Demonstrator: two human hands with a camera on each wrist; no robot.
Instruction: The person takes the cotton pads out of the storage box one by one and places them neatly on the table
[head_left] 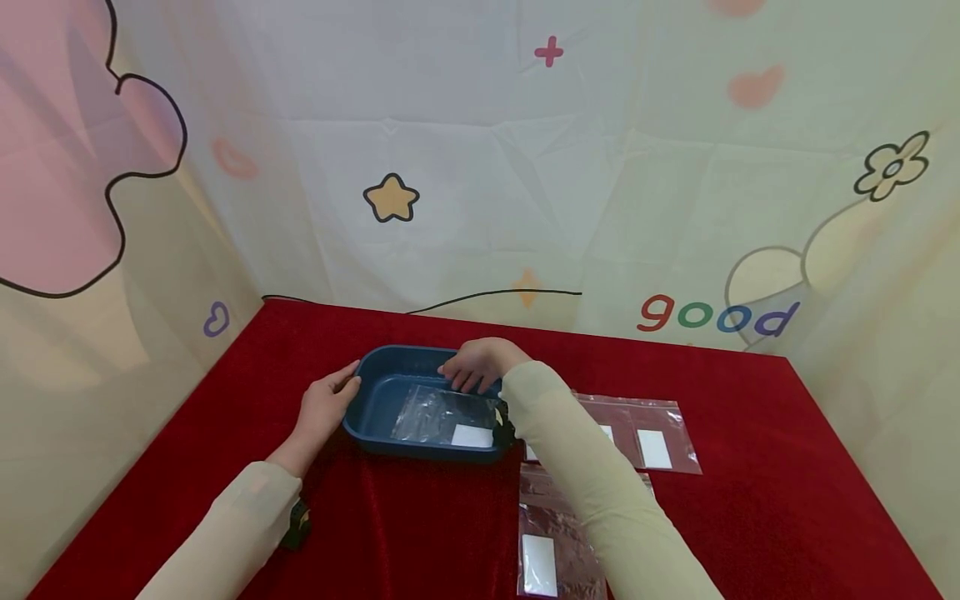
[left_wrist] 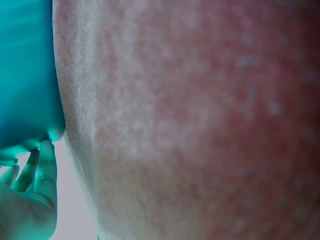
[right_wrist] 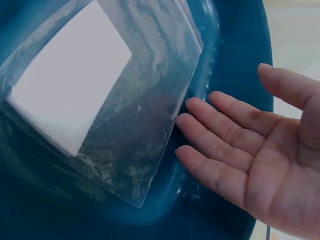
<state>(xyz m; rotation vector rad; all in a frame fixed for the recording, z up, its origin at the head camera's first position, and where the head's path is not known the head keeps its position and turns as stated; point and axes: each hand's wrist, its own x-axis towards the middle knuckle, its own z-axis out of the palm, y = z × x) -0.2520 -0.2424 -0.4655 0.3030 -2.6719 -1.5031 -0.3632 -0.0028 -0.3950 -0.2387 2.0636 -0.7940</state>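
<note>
A blue plastic basin (head_left: 375, 400) stands on the red cloth. My left hand (head_left: 327, 403) grips its left rim, and in the left wrist view the fingertips (left_wrist: 46, 150) meet the basin's edge. Inside the basin lies a clear zip bag (head_left: 427, 414) with a white card (right_wrist: 72, 75) in it, flat on the bottom. My right hand (head_left: 480, 363) hovers over the far right part of the basin, fingers spread and holding nothing. In the right wrist view its fingertips are right at the bag's edge, palm showing.
To the right of the basin lie more clear bags with white cards: one nearer the back (head_left: 678, 433), partly behind the right sleeve (head_left: 592, 475), and one at the front (head_left: 555, 517). A printed curtain (head_left: 480, 208) stands behind the red cloth-covered table (head_left: 757, 467).
</note>
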